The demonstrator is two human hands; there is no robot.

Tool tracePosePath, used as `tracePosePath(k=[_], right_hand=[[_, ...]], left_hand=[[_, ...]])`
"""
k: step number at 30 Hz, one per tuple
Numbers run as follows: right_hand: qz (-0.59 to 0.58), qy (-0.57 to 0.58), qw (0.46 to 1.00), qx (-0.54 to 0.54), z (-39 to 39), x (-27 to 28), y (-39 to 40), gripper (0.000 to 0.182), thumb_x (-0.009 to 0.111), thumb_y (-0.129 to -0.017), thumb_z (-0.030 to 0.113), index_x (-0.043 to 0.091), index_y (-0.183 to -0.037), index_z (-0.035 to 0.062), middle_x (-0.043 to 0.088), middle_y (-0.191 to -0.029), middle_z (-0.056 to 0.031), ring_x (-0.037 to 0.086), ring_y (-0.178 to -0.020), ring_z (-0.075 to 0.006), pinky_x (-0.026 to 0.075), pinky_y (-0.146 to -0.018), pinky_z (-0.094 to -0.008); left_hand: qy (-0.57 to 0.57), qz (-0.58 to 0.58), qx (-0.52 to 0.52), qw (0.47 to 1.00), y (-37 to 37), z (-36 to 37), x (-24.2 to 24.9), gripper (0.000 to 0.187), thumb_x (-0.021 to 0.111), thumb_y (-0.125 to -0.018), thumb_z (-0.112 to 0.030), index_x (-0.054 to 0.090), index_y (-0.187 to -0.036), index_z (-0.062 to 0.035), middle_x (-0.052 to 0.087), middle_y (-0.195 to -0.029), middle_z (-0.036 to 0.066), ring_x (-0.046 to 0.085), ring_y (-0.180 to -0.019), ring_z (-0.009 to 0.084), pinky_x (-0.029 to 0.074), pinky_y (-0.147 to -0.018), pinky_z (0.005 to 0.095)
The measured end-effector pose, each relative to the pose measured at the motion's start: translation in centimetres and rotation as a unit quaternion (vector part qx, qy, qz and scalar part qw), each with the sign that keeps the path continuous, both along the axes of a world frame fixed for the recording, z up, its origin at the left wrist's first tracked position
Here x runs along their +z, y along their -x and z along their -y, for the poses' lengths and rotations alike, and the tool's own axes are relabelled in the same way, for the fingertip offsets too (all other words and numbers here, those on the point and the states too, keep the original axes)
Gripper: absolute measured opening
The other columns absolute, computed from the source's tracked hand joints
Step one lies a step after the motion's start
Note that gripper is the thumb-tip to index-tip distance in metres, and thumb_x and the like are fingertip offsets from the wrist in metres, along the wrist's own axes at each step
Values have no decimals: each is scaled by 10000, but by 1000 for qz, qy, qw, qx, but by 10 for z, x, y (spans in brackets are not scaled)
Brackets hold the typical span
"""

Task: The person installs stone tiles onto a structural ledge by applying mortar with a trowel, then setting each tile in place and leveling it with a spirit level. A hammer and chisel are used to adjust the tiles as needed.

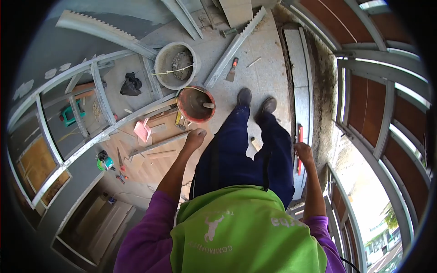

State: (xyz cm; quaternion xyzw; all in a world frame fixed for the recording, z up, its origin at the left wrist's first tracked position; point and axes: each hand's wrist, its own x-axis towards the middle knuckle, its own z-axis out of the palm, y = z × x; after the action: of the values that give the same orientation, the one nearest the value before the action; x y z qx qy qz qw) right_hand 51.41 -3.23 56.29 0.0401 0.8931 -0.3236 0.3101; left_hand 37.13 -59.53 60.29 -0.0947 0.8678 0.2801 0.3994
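My left hand is closed, with its fingers curled, just below the orange bucket. Whatever it may hold is hidden. A long thin strip on the floor runs up toward it. My right hand is closed around the middle of a red level, whose ends show above and below the fingers. Beneath the level runs a long grey slab. The orange bucket holds some grey residue and a pale handle-like object.
A grey bucket with mortar stands beyond the orange one. A scraper and a toothed metal beam lie ahead of my shoes. At left are a metal frame, a pink dustpan-like item and a saw. Metal framing rises at right.
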Motion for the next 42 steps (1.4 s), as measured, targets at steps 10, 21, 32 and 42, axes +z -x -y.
tracePosePath(k=[10,21,32,42], right_hand=[[8,60,998,25,-43,-29,13,168,595,-952,117,727,-976,14,717,-853,-128,700,-631,-190,570,-562,-337],[-40,23,994,101,-36,-65,150,218,594,-964,229,732,-951,60,724,-845,-136,727,-720,-237,584,-658,-384],[-3,32,989,146,153,-40,385,262,576,-949,241,713,-959,18,717,-985,-234,697,-943,-421,554,-832,-477],[-233,-92,880,403,270,-264,608,86,661,-814,198,719,-802,136,731,-872,-135,723,-803,-313,575,-698,-445]], left_hand=[[-4,51,144,988,-83,-25,24,393,604,-982,-359,735,-1118,-14,746,-1014,178,715,-973,294,539,-875,393],[-26,33,337,941,-67,-60,62,324,635,-966,-232,713,-1147,26,744,-998,183,727,-916,247,557,-829,364],[-100,-155,322,929,47,-57,-1,329,635,-1001,-242,692,-1200,13,729,-1112,227,726,-1039,332,573,-883,394],[-232,-202,330,893,159,-137,-119,237,698,-971,-189,697,-1116,-2,711,-1009,213,704,-933,375,557,-827,425]])
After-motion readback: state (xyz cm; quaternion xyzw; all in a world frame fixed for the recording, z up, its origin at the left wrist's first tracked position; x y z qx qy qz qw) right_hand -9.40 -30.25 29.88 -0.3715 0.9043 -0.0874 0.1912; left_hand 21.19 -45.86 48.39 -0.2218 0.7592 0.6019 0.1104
